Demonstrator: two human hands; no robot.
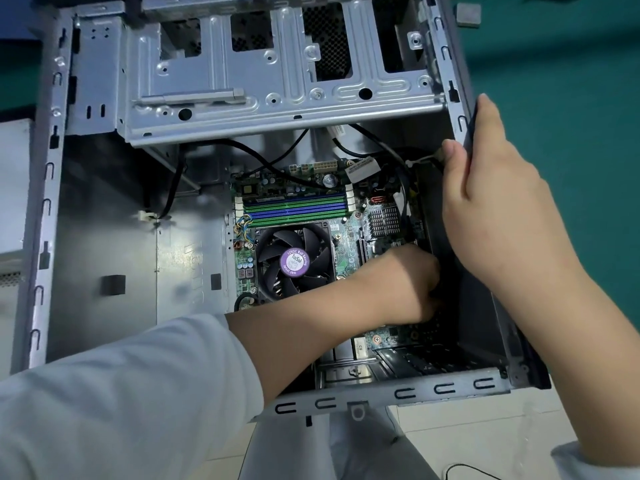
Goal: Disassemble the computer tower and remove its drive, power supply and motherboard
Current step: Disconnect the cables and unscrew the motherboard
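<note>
The tower [221, 98] lies on its side with the side panel off, open toward the camera. Its frame is bare stamped sheet steel, dull grey, with pressed ribs, round holes and rows of U-shaped slots along the rims. The drive cage [277, 81] spans the far part of the case: a ribbed steel tray with rectangular cut-outs through which perforated mesh shows.

The motherboard [311, 209] sits flat on the case floor, right of centre. It is a green board carrying parallel blue and green memory slots, a small finned silver heatsink [384, 220] and a black round-bladed fan [294, 263] with a purple hub label. Thin black cables [263, 157] loop from under the drive cage to the board's far edge. Neither a drive nor a power supply can be made out.

The left hand [408, 282] reaches across the board into the dark right side of the case. Its fingers curl downward into shadow; what they hold, if anything, cannot be told. The forearm is bare below a pale, smooth fabric sleeve [121, 393].

The right hand [491, 202] grips the right wall [464, 126] of the case at its upper rim: thumb inside against the steel, fingers wrapped over the dark outer face.

The case rests on a green mat [571, 81]. A small grey square block [468, 13] lies on the mat beyond the far right corner. Pale floor tiles [467, 431] show below the near edge.
</note>
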